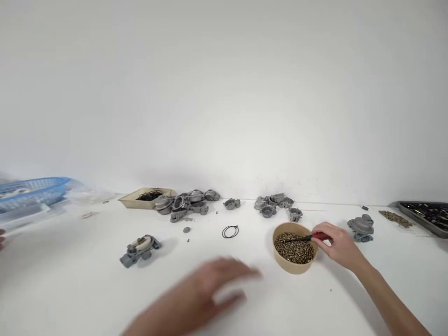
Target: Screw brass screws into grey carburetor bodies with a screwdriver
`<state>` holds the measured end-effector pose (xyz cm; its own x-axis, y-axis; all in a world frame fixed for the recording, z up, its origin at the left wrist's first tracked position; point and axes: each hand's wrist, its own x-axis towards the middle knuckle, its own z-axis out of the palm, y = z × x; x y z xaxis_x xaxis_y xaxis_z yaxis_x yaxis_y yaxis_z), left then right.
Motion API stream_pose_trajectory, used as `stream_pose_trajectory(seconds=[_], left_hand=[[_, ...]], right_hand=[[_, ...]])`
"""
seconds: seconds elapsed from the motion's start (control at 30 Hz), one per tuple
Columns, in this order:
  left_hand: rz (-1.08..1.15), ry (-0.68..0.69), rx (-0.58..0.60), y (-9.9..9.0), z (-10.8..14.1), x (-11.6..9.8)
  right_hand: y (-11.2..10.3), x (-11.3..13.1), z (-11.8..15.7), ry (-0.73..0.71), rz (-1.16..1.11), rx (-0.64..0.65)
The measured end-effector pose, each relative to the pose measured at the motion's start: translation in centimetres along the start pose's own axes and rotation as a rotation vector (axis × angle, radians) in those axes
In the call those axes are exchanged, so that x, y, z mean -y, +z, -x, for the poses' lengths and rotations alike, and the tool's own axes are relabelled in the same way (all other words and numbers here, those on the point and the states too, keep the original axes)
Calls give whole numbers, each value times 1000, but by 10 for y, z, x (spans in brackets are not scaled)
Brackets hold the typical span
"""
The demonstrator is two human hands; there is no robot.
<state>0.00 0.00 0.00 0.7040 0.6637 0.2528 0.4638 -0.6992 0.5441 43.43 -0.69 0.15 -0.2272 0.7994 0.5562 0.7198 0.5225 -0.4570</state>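
My right hand (336,243) grips a screwdriver (304,238) with a red handle and a black shaft, its tip lying over the small brass screws in a tan bowl (294,264). My left hand (213,290) hovers blurred over the white table near the front, fingers spread, holding nothing. A grey metal assembly with a cream part (140,248) lies to its left. A black O-ring (230,231) lies on the table beyond the left hand.
Two heaps of grey cast parts (187,204) (276,204) lie along the wall. A beige tray (147,198) holds black rings. A blue basket (33,190) sits far left, a dark tray (425,215) far right, another grey assembly (361,227) near it.
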Motion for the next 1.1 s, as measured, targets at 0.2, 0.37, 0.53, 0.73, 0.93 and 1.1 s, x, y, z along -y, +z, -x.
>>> stream_pose_trajectory(seconds=[0.2,0.37,0.53,0.73,0.93,1.1], left_hand=[[-644,-716,-606,-94,56,89],[-575,-860,-592,-74,83,119],[-529,-868,-590,-78,75,108],[-350,-544,-431,-81,6,78],[-211,-209,-195,-27,-89,55],[-70,-93,-158,17,-90,51]], right_hand=[[6,1,2,38,-41,39],[9,2,1,36,-47,29],[10,-1,1,45,-54,32],[12,-5,2,46,-27,47],[11,-6,3,42,65,75],[15,-4,10,-32,211,-111]])
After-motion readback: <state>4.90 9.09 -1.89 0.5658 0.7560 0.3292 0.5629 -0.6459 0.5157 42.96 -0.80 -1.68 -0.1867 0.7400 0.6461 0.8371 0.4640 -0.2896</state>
